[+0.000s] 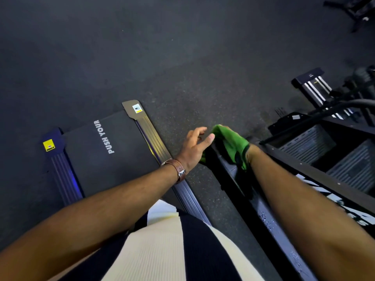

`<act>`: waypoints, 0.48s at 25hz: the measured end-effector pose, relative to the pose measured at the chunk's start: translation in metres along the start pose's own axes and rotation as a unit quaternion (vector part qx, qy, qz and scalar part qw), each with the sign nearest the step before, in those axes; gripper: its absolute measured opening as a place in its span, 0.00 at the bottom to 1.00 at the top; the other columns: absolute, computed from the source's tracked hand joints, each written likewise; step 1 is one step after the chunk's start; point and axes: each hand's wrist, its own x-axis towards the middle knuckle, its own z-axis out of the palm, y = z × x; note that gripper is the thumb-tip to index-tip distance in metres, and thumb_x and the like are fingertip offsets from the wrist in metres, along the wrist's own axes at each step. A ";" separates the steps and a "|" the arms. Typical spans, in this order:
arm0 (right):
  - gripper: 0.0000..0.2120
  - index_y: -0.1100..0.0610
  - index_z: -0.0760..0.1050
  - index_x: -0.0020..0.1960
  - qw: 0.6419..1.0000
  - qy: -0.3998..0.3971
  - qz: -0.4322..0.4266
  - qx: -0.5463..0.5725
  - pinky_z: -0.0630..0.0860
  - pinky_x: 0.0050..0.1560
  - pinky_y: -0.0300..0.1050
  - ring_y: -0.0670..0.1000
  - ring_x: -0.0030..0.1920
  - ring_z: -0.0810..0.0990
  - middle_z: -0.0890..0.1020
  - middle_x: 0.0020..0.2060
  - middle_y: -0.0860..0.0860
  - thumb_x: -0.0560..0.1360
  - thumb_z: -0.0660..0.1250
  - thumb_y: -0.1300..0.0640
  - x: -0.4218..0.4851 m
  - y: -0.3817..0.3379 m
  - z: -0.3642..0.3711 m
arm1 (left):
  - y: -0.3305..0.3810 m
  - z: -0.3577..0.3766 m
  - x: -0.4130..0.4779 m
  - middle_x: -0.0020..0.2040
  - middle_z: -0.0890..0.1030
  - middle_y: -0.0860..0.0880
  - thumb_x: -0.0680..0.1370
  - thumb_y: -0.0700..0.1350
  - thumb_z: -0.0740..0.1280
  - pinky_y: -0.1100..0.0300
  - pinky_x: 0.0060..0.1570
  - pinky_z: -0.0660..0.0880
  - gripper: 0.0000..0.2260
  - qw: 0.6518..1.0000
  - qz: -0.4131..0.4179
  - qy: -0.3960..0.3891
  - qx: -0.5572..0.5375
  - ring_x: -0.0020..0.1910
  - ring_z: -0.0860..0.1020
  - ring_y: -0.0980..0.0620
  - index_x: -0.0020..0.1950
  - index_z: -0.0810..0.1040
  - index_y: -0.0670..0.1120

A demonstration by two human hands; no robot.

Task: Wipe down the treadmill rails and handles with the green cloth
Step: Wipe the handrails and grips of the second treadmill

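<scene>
We are looking down along both bare forearms at a dark rubber gym floor. The green cloth lies at the far end of a dark rail on the machine to our right, draped over the rail's top and hanging a little down its near side. The right hand is under the cloth, with only its heel and wrist showing, so we cannot tell how its fingers lie or whether they grip the fabric. Nearer to us, small water droplets speckle the rail's surface.

The left hand hangs just beside the cloth, above the strip of floor between the two machines. Its fingers are spread and loosely bent and hold nothing. The thumb tip sits right at the cloth's edge, though we cannot tell whether it touches. A brown leather watch is strapped to that wrist.

To our left lies a treadmill whose black belt reads "PUSH YOUR" in white. A grooved side rail runs along the belt's right edge, and a yellow sticker marks the far left corner. Beyond the dark rail on the right is a slatted deck. At the bottom we see a cream and navy striped shirt.
</scene>
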 end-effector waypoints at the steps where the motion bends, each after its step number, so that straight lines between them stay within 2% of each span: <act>1: 0.16 0.55 0.68 0.39 0.999 0.030 -0.003 -0.025 0.70 0.27 0.27 0.38 0.28 0.77 0.77 0.34 0.46 0.84 0.50 0.61 0.010 0.000 -0.006 | -0.002 -0.001 0.000 0.61 0.71 0.46 0.70 0.68 0.61 0.56 0.65 0.69 0.29 1.000 -0.008 -0.005 -0.003 0.60 0.73 0.53 0.63 0.73 0.51; 2: 0.18 0.54 0.70 0.38 1.000 0.000 -0.004 -0.026 0.71 0.29 0.29 0.40 0.32 0.76 0.75 0.37 0.46 0.84 0.51 0.61 0.010 0.002 -0.015 | -0.006 -0.001 -0.001 0.61 0.72 0.45 0.71 0.68 0.60 0.54 0.65 0.68 0.28 1.000 -0.015 0.000 -0.005 0.60 0.73 0.53 0.63 0.74 0.51; 4: 0.25 0.59 0.75 0.33 0.992 -0.078 0.010 -0.096 0.70 0.32 0.36 0.47 0.33 0.72 0.76 0.32 0.53 0.84 0.51 0.57 0.007 -0.009 -0.017 | -0.015 0.000 -0.004 0.60 0.74 0.45 0.73 0.69 0.58 0.50 0.66 0.68 0.28 0.999 -0.022 0.007 -0.030 0.61 0.73 0.52 0.62 0.74 0.50; 5: 0.23 0.62 0.75 0.33 0.986 -0.119 0.020 -0.115 0.70 0.31 0.37 0.50 0.31 0.73 0.77 0.28 0.54 0.83 0.54 0.57 0.005 -0.015 -0.014 | -0.020 0.001 -0.005 0.60 0.75 0.45 0.74 0.69 0.56 0.49 0.66 0.67 0.28 0.999 -0.023 0.012 -0.038 0.61 0.73 0.52 0.62 0.74 0.49; 7: 0.10 0.59 0.76 0.40 0.976 -0.172 -0.018 -0.132 0.73 0.31 0.34 0.46 0.28 0.78 0.81 0.30 0.51 0.79 0.64 0.59 0.003 -0.027 -0.006 | -0.026 0.004 -0.006 0.59 0.77 0.44 0.74 0.69 0.56 0.46 0.64 0.68 0.30 0.998 -0.026 0.019 -0.059 0.59 0.74 0.51 0.62 0.74 0.47; 8: 0.04 0.57 0.78 0.43 0.974 -0.158 -0.057 -0.152 0.75 0.33 0.35 0.43 0.29 0.79 0.82 0.33 0.49 0.76 0.68 0.61 0.005 -0.028 -0.004 | -0.027 0.005 -0.004 0.58 0.78 0.43 0.73 0.70 0.56 0.44 0.63 0.69 0.31 0.996 -0.034 0.022 -0.074 0.58 0.75 0.49 0.61 0.74 0.47; 10: 0.09 0.56 0.79 0.45 0.981 -0.101 -0.120 -0.116 0.77 0.36 0.37 0.42 0.32 0.81 0.84 0.34 0.46 0.71 0.72 0.69 0.007 -0.013 -0.002 | -0.023 0.009 0.002 0.56 0.79 0.42 0.73 0.70 0.57 0.42 0.61 0.70 0.29 0.995 -0.045 0.028 -0.090 0.56 0.77 0.46 0.60 0.75 0.47; 12: 0.13 0.55 0.79 0.47 0.981 -0.028 -0.181 -0.063 0.77 0.39 0.37 0.43 0.36 0.82 0.84 0.35 0.45 0.68 0.75 0.69 0.006 0.011 -0.004 | -0.012 0.009 0.007 0.54 0.79 0.45 0.73 0.68 0.58 0.51 0.61 0.72 0.27 0.995 -0.045 0.025 -0.084 0.54 0.76 0.49 0.58 0.75 0.48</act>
